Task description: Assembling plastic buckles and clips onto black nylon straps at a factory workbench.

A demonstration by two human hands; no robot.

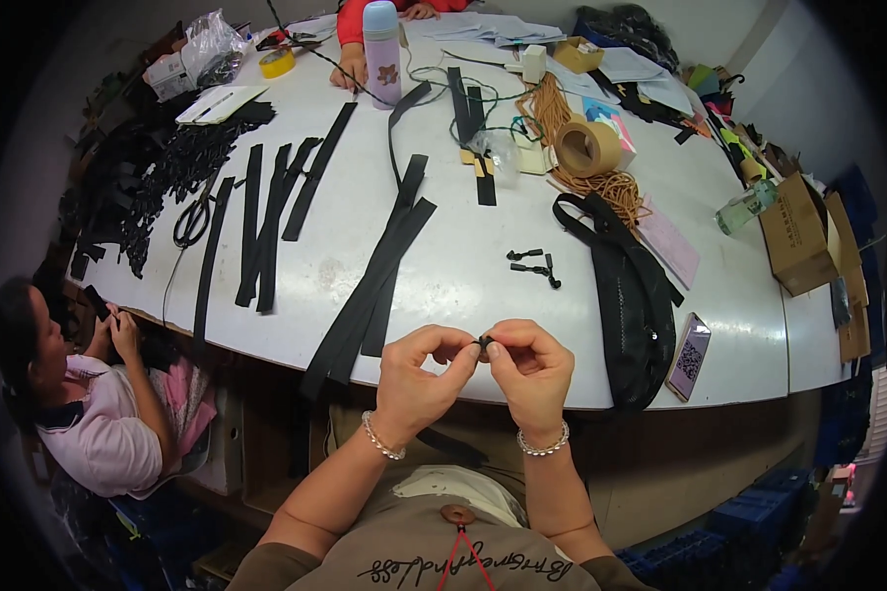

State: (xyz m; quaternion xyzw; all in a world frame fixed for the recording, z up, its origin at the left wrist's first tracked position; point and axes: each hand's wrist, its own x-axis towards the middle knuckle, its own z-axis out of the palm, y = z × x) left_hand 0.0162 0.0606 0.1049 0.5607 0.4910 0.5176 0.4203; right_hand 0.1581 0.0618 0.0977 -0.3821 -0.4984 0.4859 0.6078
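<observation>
Just in front of the table's near edge, my left hand point(422, 379) and my right hand point(532, 372) meet fingertip to fingertip, both closed in a pinch. Between them is a small black piece point(484, 345), mostly covered by the fingers, so its exact kind cannot be made out. Beyond my right hand lie several small black pulls with short stems point(537, 266). Long black straps point(379, 286) lie crossed on the table past my left hand. A black zippered bag point(629, 325) rests to the right of my right hand.
A phone point(690, 357) lies near the right front edge. Further back stand a lilac bottle point(382, 69), a tape roll point(588, 148) and orange cord point(547, 108). Scissors point(192, 222) and more straps point(256, 227) lie left. One person point(108, 414) sits at left; another's hand point(348, 67) rests opposite.
</observation>
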